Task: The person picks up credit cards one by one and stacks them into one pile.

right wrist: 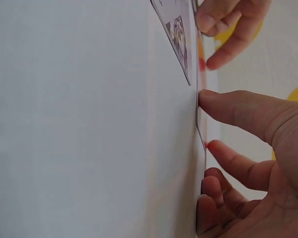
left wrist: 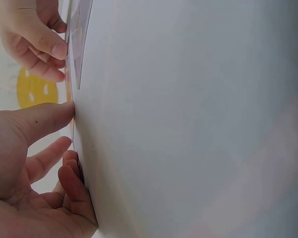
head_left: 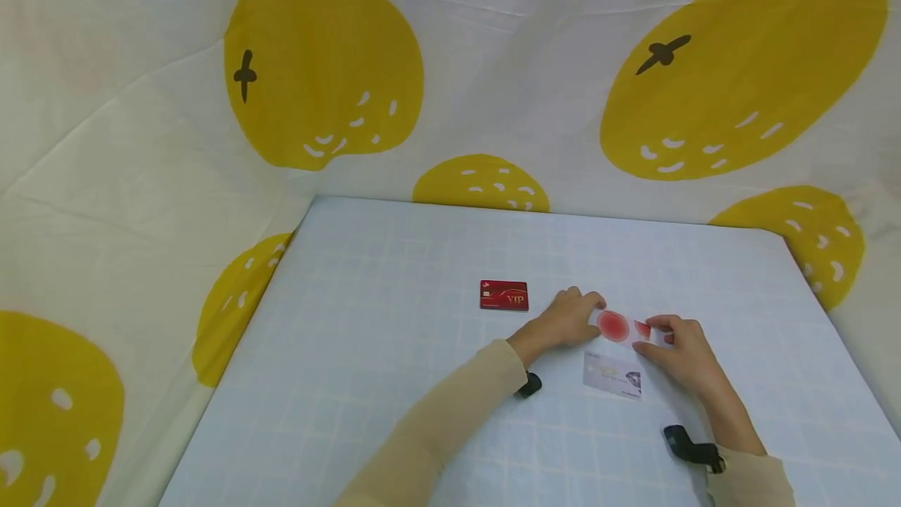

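A white card with a large red circle and a smaller red shape (head_left: 614,326) lies flat on the table between both hands. My left hand (head_left: 566,319) holds its left end, the thumb at the near edge and the index finger at the far edge. At the right end, my right hand (head_left: 681,350) pinches it the same way across its short side. In the right wrist view the right thumb (right wrist: 233,109) presses down at the card's edge, and the other fingers curl against the table. Just nearer than this card lies a silver-grey card (head_left: 611,375) with a dark patterned corner.
A red VIP card (head_left: 504,296) lies left of the left hand. The table (head_left: 338,319) wears a pale blue checked cloth, and a white curtain with yellow fruit shapes (head_left: 324,69) hangs behind it. Black wrist devices (head_left: 692,448) sit at both sleeves.
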`<state>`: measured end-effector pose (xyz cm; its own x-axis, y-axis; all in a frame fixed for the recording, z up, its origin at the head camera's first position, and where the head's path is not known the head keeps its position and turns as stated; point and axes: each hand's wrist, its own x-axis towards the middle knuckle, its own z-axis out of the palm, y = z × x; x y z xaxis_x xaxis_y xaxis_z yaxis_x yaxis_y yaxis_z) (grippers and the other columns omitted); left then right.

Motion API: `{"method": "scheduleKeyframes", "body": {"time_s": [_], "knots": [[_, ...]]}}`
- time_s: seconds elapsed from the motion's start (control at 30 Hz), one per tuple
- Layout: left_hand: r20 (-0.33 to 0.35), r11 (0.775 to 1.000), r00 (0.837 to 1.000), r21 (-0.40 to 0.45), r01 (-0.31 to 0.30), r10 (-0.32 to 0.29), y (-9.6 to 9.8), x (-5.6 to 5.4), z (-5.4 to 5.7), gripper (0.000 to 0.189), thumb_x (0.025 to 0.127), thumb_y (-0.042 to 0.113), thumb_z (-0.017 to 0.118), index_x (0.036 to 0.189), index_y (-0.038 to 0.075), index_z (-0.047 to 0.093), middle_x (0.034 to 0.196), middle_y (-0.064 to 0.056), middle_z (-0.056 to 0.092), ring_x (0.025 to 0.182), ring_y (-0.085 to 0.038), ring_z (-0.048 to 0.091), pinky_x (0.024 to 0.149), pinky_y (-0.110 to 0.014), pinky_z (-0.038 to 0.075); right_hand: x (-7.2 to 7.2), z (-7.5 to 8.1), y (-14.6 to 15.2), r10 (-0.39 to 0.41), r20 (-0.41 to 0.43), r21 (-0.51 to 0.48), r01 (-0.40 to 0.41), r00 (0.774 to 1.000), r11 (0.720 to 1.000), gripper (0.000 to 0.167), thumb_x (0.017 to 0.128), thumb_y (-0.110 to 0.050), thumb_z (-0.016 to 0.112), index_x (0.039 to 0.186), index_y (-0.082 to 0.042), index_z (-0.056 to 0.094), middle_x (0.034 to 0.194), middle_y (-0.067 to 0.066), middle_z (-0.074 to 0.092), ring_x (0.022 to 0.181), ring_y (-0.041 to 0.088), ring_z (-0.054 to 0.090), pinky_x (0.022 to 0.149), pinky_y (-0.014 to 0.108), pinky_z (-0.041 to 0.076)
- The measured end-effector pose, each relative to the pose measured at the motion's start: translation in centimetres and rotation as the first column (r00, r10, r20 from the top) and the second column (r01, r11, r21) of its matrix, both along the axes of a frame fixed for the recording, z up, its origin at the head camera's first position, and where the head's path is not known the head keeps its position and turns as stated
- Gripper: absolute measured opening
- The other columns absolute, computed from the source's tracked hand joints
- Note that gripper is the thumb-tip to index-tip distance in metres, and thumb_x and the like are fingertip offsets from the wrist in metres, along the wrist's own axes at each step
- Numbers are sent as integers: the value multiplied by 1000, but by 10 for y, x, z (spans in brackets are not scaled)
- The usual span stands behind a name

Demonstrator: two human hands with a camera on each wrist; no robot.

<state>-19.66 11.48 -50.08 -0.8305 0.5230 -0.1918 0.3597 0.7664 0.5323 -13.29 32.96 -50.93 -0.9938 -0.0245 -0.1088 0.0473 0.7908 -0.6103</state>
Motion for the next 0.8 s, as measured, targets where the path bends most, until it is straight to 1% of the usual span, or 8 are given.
{"method": "scheduleKeyframes", "body": {"time_s": [0.13, 0.3, 0.5, 0.67, 0.8], "knots": [[2, 1000, 1000, -7, -3, 3, 0, 0, 0, 48, 92, 32, 74, 137, 29, 57, 116, 5, 54, 99, -9, 46, 81, -22, 44, -1, 0, -1, -7, -2, 8, 7, 1000, 1000, 60, 89, -23, 77, 129, 13, 52, 125, 34, 45, 105, 46, 44, 90, 61, 46], [1, 1000, 1000, -14, -9, 9, -1, 0, 1, 50, 92, 32, 74, 138, 30, 56, 116, 5, 54, 99, -9, 46, 81, -21, 44, -2, 2, -3, -32, 21, 14, 32, 999, 999, 62, 88, -26, 77, 128, 15, 52, 124, 35, 45, 105, 47, 44, 91, 62, 46], [4, 1000, 1000, -13, -11, 11, -1, 1, 1, 49, 92, 32, 74, 137, 30, 56, 115, 6, 54, 99, -8, 46, 82, -22, 44, -1, 4, -4, -52, 35, 24, 51, 998, 998, 61, 88, -26, 77, 127, 15, 52, 122, 35, 45, 105, 48, 45, 91, 61, 47], [4, 1000, 1000, -4, -10, 10, -1, 1, 1, 48, 92, 32, 74, 137, 30, 57, 115, 5, 54, 98, -9, 45, 81, -21, 44, 0, 4, -4, -52, 31, 17, 51, 998, 999, 60, 88, -24, 77, 126, 16, 53, 122, 35, 45, 104, 47, 45, 90, 61, 47], [13, 1000, 1000, 8, -26, 26, 0, 0, 1, 49, 91, 30, 75, 137, 29, 56, 115, 6, 55, 98, -8, 46, 81, -22, 44, 0, 4, -4, -52, 20, 6, 52, 998, 999, 60, 88, -22, 77, 126, 16, 51, 121, 34, 46, 102, 45, 45, 87, 57, 47]]}}
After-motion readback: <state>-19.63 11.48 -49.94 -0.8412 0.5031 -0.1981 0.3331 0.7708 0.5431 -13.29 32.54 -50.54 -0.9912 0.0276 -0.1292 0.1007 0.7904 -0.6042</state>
